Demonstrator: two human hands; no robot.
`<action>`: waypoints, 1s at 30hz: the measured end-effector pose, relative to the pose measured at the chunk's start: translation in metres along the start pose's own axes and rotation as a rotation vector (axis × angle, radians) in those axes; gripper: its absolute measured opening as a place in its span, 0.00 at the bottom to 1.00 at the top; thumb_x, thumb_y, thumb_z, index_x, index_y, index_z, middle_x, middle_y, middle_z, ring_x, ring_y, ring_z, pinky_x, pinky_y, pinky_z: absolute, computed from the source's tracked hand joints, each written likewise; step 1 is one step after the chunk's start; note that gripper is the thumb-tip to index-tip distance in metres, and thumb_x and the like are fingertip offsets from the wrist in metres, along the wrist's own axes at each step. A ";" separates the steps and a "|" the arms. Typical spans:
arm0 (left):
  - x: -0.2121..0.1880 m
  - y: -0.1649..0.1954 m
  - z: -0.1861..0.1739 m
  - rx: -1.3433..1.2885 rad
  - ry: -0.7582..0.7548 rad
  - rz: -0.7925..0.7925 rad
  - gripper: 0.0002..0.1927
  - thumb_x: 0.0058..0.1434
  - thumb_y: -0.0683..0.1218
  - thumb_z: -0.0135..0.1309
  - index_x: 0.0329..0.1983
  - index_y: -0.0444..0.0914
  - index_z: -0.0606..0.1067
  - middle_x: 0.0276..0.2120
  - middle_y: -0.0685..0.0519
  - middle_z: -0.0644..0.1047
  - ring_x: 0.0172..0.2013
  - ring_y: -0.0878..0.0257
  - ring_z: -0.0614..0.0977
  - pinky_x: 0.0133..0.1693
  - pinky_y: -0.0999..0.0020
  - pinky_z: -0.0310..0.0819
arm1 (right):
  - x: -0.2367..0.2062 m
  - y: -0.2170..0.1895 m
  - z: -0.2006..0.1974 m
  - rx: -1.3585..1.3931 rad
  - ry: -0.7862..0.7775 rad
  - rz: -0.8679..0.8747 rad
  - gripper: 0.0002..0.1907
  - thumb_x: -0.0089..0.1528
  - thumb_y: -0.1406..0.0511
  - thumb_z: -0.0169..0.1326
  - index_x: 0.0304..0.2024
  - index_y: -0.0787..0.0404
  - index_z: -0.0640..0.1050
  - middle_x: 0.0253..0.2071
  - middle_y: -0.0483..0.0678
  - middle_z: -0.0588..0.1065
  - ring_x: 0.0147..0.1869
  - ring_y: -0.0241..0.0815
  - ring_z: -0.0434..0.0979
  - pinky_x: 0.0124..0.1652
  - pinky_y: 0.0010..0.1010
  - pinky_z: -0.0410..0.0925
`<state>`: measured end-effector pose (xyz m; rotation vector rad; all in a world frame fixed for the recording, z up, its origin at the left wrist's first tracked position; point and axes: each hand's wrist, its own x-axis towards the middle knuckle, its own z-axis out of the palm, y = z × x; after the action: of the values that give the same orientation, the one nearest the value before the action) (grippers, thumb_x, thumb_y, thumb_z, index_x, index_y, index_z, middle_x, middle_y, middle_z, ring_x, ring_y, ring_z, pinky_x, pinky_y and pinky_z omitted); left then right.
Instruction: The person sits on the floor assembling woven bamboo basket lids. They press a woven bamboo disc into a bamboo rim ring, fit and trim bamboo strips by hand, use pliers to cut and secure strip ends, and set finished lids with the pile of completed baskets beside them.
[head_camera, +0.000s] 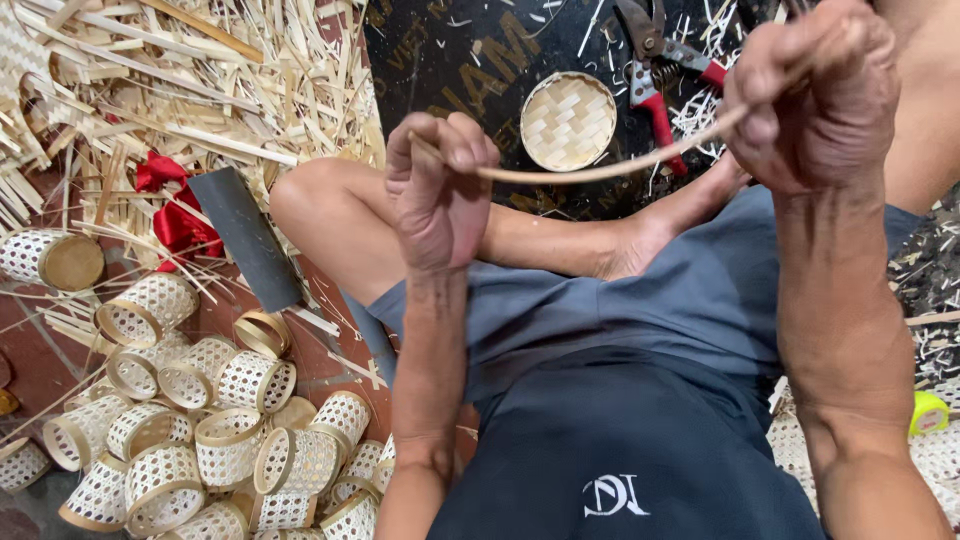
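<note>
My left hand (438, 190) is closed around one end of a thin bamboo strip (590, 172), held up in front of me. My right hand (815, 95) grips the other end, higher and to the right, so the strip sags in a shallow curve between them. I sit cross-legged on the floor in grey shorts, my knee below the left hand. Beyond the strip, a small round woven bamboo lid (568, 120) lies on a black mat (450, 60).
Red-handled pruning shears (655, 70) lie on the mat next to the lid. Several small woven bamboo baskets (200, 440) are heaped at the lower left. Bamboo slivers (200, 80) cover the upper left, with a red cloth (175, 215) and a dark flat blade (245, 235).
</note>
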<state>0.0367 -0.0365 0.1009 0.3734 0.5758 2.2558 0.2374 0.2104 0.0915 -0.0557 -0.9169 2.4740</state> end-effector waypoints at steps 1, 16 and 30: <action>0.005 0.006 0.001 0.107 -0.095 0.000 0.10 0.74 0.46 0.54 0.55 0.40 0.79 0.36 0.53 0.80 0.40 0.62 0.75 0.44 0.67 0.70 | 0.005 -0.008 0.007 -0.086 -0.064 0.059 0.13 0.68 0.60 0.57 0.47 0.63 0.81 0.36 0.54 0.79 0.29 0.38 0.81 0.29 0.25 0.74; 0.033 0.016 -0.017 1.789 -1.197 0.405 0.16 0.57 0.44 0.55 0.48 0.31 0.75 0.48 0.47 0.76 0.56 0.51 0.76 0.62 0.54 0.71 | -0.021 0.076 0.047 -2.019 -0.498 -0.210 0.10 0.52 0.61 0.60 0.29 0.60 0.76 0.43 0.49 0.75 0.40 0.45 0.74 0.37 0.38 0.67; 0.006 -0.013 -0.014 1.825 -0.993 0.448 0.13 0.59 0.43 0.54 0.46 0.32 0.76 0.40 0.48 0.75 0.47 0.54 0.77 0.60 0.48 0.71 | -0.011 0.046 0.045 -1.972 -0.579 -0.218 0.09 0.53 0.63 0.59 0.33 0.61 0.77 0.50 0.48 0.77 0.47 0.46 0.77 0.43 0.37 0.70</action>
<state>0.0342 -0.0285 0.0827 2.3801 1.8476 0.8498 0.2177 0.1478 0.0964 0.1026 -2.8716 0.5035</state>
